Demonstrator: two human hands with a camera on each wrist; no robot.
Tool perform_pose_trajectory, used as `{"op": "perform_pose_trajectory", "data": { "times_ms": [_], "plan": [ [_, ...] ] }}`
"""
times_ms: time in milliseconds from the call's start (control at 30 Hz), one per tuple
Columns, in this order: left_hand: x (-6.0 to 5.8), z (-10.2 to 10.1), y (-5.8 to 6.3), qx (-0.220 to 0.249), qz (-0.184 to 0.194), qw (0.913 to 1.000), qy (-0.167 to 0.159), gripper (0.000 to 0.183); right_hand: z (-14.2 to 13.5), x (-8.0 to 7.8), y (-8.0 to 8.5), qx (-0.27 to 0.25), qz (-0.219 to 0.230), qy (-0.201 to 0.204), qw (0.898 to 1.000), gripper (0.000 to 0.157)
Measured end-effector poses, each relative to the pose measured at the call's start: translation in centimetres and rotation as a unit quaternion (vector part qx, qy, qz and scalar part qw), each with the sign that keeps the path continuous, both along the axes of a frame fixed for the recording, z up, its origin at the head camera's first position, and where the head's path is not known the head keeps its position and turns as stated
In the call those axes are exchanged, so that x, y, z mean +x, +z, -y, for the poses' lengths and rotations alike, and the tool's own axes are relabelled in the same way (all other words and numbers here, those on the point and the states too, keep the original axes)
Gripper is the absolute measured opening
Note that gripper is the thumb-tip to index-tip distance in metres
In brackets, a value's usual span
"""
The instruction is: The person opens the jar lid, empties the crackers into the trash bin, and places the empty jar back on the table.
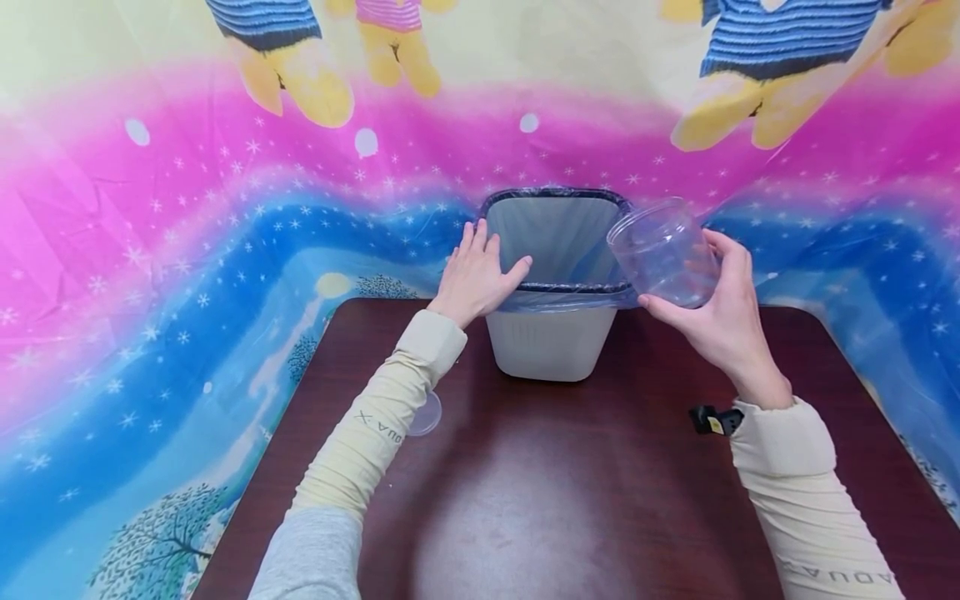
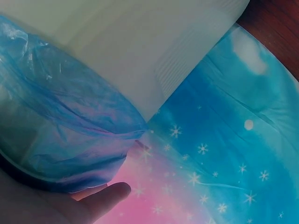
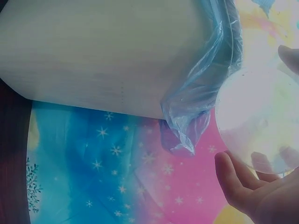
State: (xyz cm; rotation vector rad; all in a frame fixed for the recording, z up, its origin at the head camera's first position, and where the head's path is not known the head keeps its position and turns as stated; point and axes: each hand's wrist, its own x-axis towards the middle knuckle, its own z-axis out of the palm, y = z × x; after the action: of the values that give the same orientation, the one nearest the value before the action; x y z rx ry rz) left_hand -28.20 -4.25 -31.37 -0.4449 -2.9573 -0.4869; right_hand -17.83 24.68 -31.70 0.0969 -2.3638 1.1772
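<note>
A pale trash bin (image 1: 551, 343) stands upright at the table's far side. A thin blue plastic bag (image 1: 562, 237) lines it and folds down over its rim. My left hand (image 1: 480, 271) rests at the bin's left rim with fingers extended; in the left wrist view, fingers (image 2: 107, 198) show beside the bag's edge. My right hand (image 1: 723, 321) grips a clear plastic jar (image 1: 666, 254), tilted with its mouth toward the bin's right rim. In the right wrist view, the jar's round base (image 3: 257, 121) sits between thumb and fingers, blurred by glare.
A round clear lid (image 1: 426, 414) lies on the dark wooden table (image 1: 525, 500), partly hidden by my left forearm. A printed cloth (image 1: 360, 225) with snowflakes hangs behind and around the table. A black strap device (image 1: 714, 420) sits at my right wrist.
</note>
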Motion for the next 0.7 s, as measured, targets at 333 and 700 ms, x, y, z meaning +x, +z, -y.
{"op": "perform_pose_trajectory", "data": {
  "times_ms": [333, 700],
  "plan": [
    [-0.07, -0.01, -0.09, 0.002, 0.002, 1.0000, 0.000, 0.083, -0.01, 0.07, -0.36, -0.016, 0.000, -0.008, 1.000, 0.090],
    [-0.07, 0.03, -0.08, -0.001, -0.005, 1.0000, 0.001, 0.082, 0.03, 0.11, -0.80, -0.032, 0.035, -0.016, 0.999, 0.093]
  ]
}}
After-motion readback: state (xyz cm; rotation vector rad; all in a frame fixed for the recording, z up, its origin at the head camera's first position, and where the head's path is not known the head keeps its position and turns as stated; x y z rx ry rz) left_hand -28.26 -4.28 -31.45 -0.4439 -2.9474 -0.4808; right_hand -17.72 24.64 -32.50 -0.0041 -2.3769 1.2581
